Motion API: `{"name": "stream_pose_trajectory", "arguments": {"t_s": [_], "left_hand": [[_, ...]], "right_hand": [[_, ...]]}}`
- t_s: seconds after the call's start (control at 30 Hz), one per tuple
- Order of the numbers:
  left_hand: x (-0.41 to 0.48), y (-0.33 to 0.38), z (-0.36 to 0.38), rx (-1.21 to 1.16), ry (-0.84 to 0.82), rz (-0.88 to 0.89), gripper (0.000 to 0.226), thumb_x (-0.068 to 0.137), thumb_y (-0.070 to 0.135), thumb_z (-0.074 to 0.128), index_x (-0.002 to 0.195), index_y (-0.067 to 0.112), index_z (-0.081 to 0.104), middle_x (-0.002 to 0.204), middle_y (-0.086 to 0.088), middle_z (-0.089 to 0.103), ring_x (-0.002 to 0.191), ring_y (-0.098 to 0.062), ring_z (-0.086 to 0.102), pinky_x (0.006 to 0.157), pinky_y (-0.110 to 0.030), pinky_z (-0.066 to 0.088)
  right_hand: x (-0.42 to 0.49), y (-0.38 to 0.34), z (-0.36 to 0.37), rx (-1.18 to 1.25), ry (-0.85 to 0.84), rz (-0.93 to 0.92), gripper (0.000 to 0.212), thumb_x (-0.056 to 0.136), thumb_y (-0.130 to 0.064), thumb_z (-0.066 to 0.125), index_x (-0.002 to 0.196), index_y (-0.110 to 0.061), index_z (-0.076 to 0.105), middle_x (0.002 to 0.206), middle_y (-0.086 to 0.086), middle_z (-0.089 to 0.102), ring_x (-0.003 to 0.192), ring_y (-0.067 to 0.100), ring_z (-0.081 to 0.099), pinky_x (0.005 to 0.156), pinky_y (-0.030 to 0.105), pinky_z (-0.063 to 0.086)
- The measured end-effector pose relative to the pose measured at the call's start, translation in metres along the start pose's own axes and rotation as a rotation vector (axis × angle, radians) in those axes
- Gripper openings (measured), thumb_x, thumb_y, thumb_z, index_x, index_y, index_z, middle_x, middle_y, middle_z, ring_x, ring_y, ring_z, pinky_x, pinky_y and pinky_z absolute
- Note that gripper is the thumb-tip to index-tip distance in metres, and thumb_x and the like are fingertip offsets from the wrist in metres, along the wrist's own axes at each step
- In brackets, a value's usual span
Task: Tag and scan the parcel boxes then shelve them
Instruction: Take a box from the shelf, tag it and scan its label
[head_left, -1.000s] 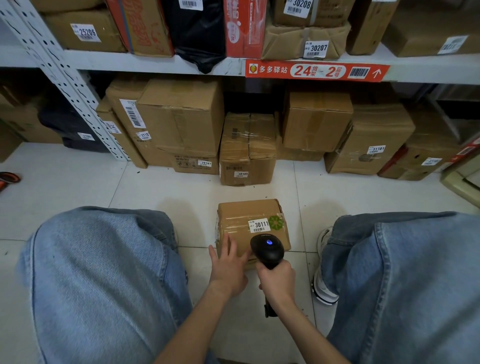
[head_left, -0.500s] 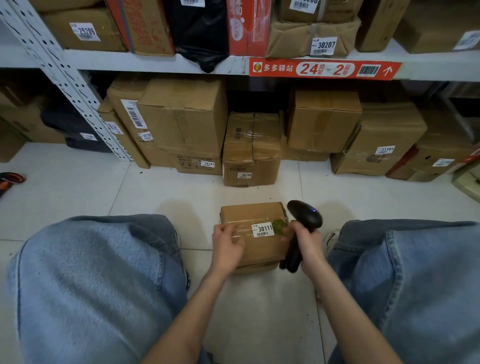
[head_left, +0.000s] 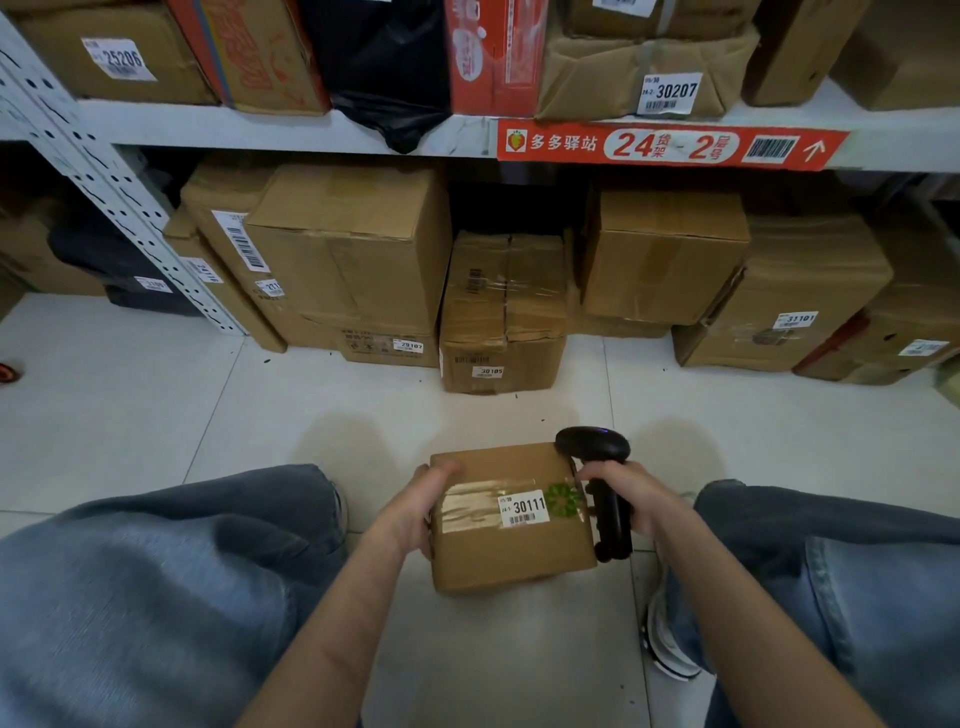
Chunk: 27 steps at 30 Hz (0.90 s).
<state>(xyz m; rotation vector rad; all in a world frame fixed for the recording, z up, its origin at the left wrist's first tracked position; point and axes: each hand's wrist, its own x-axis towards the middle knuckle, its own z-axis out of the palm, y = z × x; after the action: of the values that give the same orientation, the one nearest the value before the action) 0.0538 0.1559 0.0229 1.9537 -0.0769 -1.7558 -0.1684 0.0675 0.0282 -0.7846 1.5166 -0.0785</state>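
Cardboard box (head_left: 511, 558), left hand (head_left: 418, 501); scanner (head_left: 593, 447), right hand (head_left: 632, 493)

head view — steeply down, close to floor (head_left: 249, 415), facing shelf (head_left: 249, 130)

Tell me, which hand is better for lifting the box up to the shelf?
Left, probably. The left hand grips the box by its left edge and carries nothing else. The right hand is busy holding the scanner beside the box.

Box (head_left: 511, 551): matt brown cardboard, glossy clear tape, paper label (head_left: 523, 510). Scanner (head_left: 597, 467): black, apparently plastic. Floor (head_left: 208, 415): smooth glossy tile. Jeans (head_left: 156, 597): denim.
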Motion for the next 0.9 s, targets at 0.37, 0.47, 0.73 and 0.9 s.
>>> {"name": "stream_pose_trajectory", "arguments": {"t_s": [0.37, 0.47, 0.73, 0.9], "left_hand": [[0.004, 0.001, 0.003, 0.062, 0.052, 0.032, 0.046, 0.089, 0.045, 0.053, 0.126, 0.020, 0.041, 0.106, -0.008, 0.055, 0.085, -0.029, 0.054, 0.065, -0.053, 0.049], [-0.001, -0.001, -0.002, 0.053, 0.057, 0.044, 0.047, 0.089, 0.047, 0.053, 0.126, 0.020, 0.042, 0.107, -0.008, 0.056, 0.089, -0.031, 0.056, 0.076, -0.060, 0.048], [-0.055, 0.053, -0.005, -0.025, -0.005, 0.309, 0.043, 0.091, 0.050, 0.048, 0.126, 0.025, 0.044, 0.109, -0.004, 0.059, 0.093, -0.021, 0.056, 0.062, -0.037, 0.047], [-0.095, 0.102, -0.006, -0.063, -0.031, 0.596, 0.043, 0.094, 0.048, 0.044, 0.134, 0.032, 0.040, 0.120, 0.004, 0.056, 0.100, -0.011, 0.054, 0.067, -0.035, 0.047]], "right_hand": [[0.002, 0.013, -0.001, 0.055, -0.116, -0.022, 0.045, 0.075, -0.023, 0.077, 0.114, -0.009, 0.060, 0.106, 0.015, 0.068, 0.098, 0.029, 0.065, 0.076, 0.036, 0.053], [-0.008, 0.010, 0.004, 0.048, -0.093, -0.054, 0.042, 0.075, -0.023, 0.076, 0.112, -0.010, 0.059, 0.105, 0.015, 0.068, 0.097, 0.028, 0.065, 0.076, 0.036, 0.054], [-0.067, -0.041, -0.008, 0.048, -0.002, -0.375, 0.019, 0.080, -0.022, 0.072, 0.097, -0.022, 0.063, 0.103, 0.013, 0.068, 0.099, 0.028, 0.063, 0.094, 0.046, 0.050], [-0.103, -0.083, -0.017, 0.192, -0.012, -0.636, 0.028, 0.082, -0.012, 0.070, 0.096, -0.033, 0.058, 0.103, 0.005, 0.066, 0.100, 0.022, 0.061, 0.088, 0.041, 0.051]]}}
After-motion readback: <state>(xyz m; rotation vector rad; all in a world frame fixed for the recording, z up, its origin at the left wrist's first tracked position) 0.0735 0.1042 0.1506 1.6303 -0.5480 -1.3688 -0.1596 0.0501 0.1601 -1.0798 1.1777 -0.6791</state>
